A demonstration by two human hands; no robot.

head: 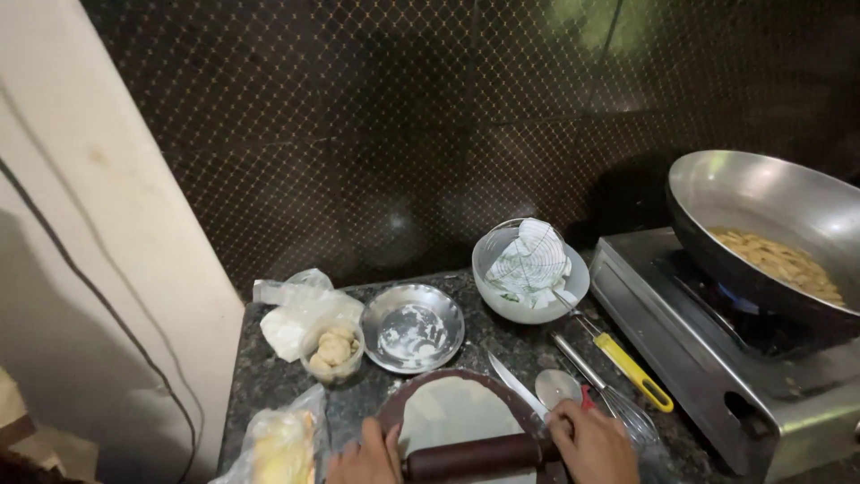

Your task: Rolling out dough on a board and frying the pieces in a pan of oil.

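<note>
rolling pin on the dough, both hands on it

so both hands are down at the bottom edge here. left hand (365, 459) is curled over the left end of the dark wooden rolling pin (479, 456), right hand (593, 444) is wrapped over the right end, fingers folded down onto it. the pin lies across a flat round of dough (455, 410) sitting on a round dark board (394, 414) on the speckled counter (260, 376).

just behind the board there's a steel plate (413, 328) with flour in it, a small cup of dough balls (333, 351), and a knife (514, 384) beside a pizza cutter (559, 387). further back is a bowl (528, 269) with a wire skimmer in it. off to the right a wok (770, 224) of frying pieces sits on the gas stove (690, 358).
</note>
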